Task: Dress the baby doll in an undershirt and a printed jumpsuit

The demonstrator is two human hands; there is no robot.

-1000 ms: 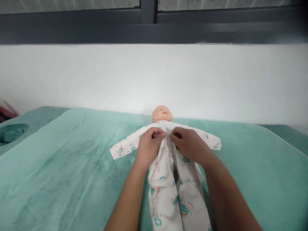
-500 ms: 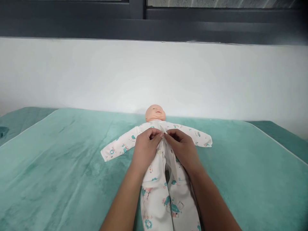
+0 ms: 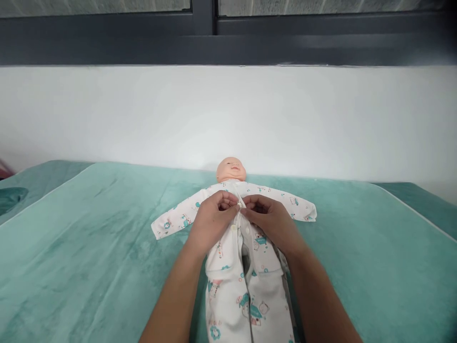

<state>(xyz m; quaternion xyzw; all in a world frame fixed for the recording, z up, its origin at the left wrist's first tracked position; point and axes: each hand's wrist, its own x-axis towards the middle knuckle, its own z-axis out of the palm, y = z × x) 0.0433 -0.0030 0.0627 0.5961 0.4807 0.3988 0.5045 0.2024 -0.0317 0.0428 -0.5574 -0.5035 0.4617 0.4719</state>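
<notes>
A baby doll [image 3: 231, 169] lies on its back, head toward the wall, its sleeves spread out to both sides. It wears a white baby top [image 3: 180, 213] printed with teal and pink figures, over matching trousers [image 3: 228, 305]. My left hand [image 3: 214, 219] is closed, thumb and fingers pinching one front edge at the chest. Opposite it, my right hand [image 3: 273, 221] pinches the other edge, and the fingertips almost meet. Below them a pale round fastener [image 3: 233, 227] shows on the left edge, and the front gapes over the belly. My fingers hide what lies between them.
A teal plush cover [image 3: 100, 247] spreads under the doll, with a pale piping line along each side. Behind stands a white wall [image 3: 228, 114] below a dark window frame [image 3: 107, 45]. A red object [image 3: 5, 169] shows at the far left edge.
The view has tilted up slightly. Both hands stay at the chest, pinching the edges slightly lower. The right front edge, raised before, now lies flatter.
</notes>
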